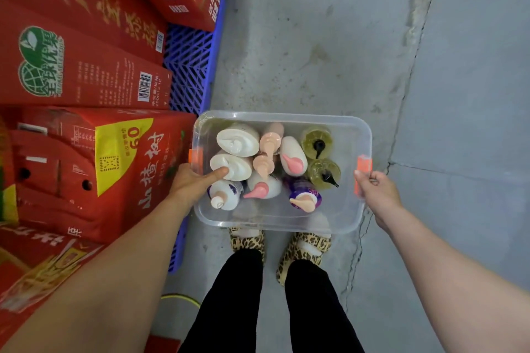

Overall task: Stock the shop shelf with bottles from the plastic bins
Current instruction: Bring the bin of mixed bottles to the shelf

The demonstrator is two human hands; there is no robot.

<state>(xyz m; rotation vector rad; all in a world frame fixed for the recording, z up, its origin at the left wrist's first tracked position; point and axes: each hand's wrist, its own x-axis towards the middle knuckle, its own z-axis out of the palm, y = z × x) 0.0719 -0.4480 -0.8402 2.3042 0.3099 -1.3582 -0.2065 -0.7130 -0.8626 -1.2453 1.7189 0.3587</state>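
OK, we see both hands carrying 1 clear plastic bin (pixel 329 209) at its 2 short ends, over a grey concrete floor (pixel 315 37). The left hand (pixel 192 185) grips the left end just below the orange latch (pixel 192 158): its thumb (pixel 218 173) is hooked over the rim and into the bin, touching a white bottle. The other left fingers are hidden outside the wall, so we cannot tell how they lie. The right hand (pixel 375 189) has its fingers curled tight round the right rim, right at the second orange latch (pixel 363 166).

The bottles all stand inside the bin, packed toward the far and middle part:
- 2 white flip-cap bottles (pixel 238 139) at the left
- 2 peach pump bottles (pixel 271 137) next to them
- 2 white bottles with pink pumps (pixel 292 156)
- 2 yellow-green bottles with black pumps (pixel 317 139) at the right
- 1 purple bottle (pixel 304 193) and 1 white bottle with a blue label (pixel 226 195) nearest us

To the left, red cartons (pixel 86 71) are stacked on a blue pallet (pixel 189 60), and 1 carton sits close beside the bin's left end. Leopard-print shoes (pixel 248 242) and black trousers (pixel 238 295) show just under the bin's near edge.
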